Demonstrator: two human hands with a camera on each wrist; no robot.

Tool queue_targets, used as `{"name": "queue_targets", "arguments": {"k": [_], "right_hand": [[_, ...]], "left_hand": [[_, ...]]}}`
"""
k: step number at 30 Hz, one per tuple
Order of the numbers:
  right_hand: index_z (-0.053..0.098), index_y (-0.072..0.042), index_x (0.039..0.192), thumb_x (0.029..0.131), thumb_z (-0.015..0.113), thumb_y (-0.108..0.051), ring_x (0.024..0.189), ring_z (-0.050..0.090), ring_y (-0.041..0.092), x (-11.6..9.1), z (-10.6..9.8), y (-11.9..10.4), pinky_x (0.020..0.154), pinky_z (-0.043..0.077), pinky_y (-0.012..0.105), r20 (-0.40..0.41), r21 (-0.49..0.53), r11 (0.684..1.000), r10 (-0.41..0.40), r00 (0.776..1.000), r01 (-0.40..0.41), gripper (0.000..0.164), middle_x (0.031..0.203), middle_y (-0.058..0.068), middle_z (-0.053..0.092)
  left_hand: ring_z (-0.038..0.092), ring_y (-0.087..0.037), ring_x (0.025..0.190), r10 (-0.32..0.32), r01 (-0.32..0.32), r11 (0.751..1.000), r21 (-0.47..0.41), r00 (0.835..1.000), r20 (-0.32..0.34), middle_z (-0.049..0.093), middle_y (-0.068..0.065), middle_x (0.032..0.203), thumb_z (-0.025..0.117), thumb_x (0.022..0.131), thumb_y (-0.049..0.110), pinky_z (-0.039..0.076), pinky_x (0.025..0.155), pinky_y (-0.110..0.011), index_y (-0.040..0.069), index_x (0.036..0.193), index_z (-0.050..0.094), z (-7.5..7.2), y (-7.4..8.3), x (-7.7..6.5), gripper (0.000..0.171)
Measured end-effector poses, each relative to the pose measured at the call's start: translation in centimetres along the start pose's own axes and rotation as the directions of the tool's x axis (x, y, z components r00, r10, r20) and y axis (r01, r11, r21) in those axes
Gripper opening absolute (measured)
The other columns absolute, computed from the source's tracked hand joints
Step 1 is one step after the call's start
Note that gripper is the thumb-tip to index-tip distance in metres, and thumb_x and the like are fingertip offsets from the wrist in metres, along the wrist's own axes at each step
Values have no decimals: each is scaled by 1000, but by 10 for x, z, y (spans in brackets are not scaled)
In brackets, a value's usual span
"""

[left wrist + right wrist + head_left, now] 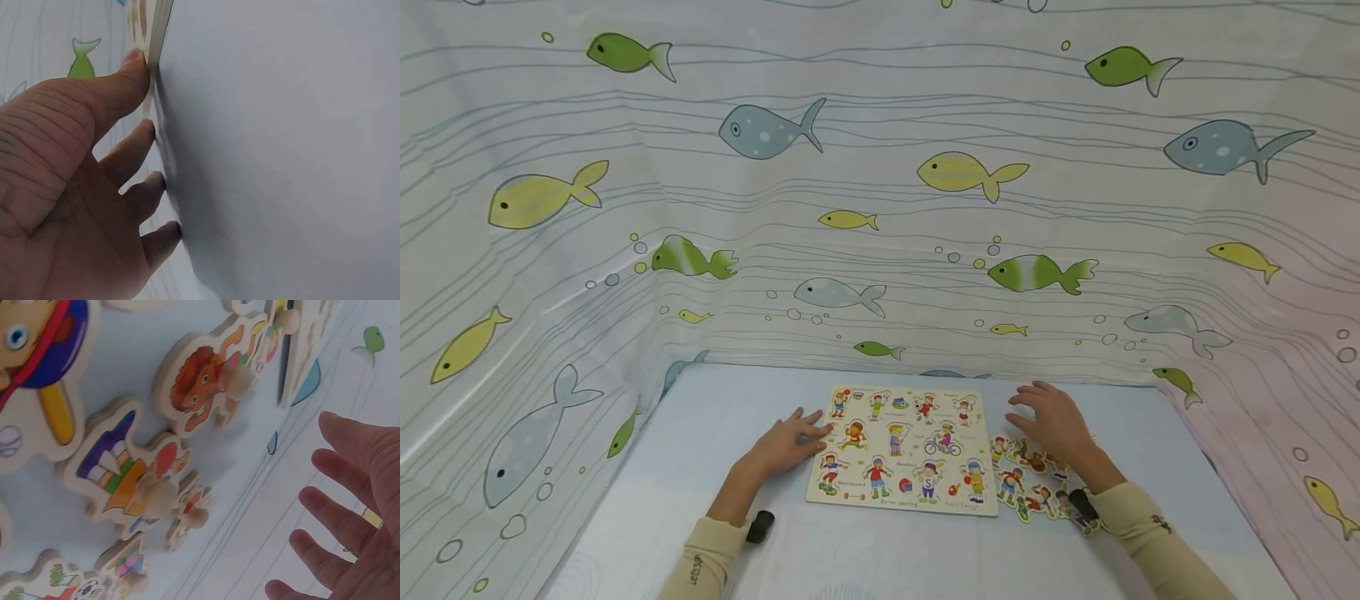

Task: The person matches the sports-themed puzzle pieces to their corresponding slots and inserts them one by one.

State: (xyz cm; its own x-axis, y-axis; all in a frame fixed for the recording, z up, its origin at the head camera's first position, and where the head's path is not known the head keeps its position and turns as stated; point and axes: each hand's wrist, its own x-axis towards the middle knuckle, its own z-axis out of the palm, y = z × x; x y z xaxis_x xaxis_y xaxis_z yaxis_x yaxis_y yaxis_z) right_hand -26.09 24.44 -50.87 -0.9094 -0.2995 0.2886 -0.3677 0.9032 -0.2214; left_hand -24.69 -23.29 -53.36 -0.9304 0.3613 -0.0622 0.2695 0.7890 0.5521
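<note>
A pale wooden puzzle board (985,450) printed with children playing sports lies flat on the table. My left hand (786,446) rests at its left side with fingers spread. In the left wrist view, the thumb touches the board's edge (160,31), and the other fingertips meet the table. My right hand (1058,423) hovers over loose puzzle pieces (1037,500) right of the board, its fingers apart and holding nothing. The right wrist view shows knobbed pieces, among them a curly-haired figure (199,390) and one in purple trousers (125,469).
The table (760,575) has a pale blue and white cover. A fish-patterned sheet (880,250) rises behind it and on both sides. Dark wrist devices sit at the left cuff (760,527) and the right cuff (1082,505).
</note>
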Motion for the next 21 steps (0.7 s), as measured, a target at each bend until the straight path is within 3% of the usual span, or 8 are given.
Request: {"name": "queue_targets", "arguments": {"k": [21], "right_hand": [[74, -5, 107, 87, 77, -25, 125, 47, 48, -12, -6, 24, 101, 38, 64, 41, -7, 997, 78, 996, -78, 29, 121, 20, 66]], "left_hand": [[22, -48, 142, -1, 1, 1000, -6, 1000, 2, 42, -17, 150, 67, 94, 28, 13, 108, -73, 10, 129, 65, -1, 3, -1, 39]]}}
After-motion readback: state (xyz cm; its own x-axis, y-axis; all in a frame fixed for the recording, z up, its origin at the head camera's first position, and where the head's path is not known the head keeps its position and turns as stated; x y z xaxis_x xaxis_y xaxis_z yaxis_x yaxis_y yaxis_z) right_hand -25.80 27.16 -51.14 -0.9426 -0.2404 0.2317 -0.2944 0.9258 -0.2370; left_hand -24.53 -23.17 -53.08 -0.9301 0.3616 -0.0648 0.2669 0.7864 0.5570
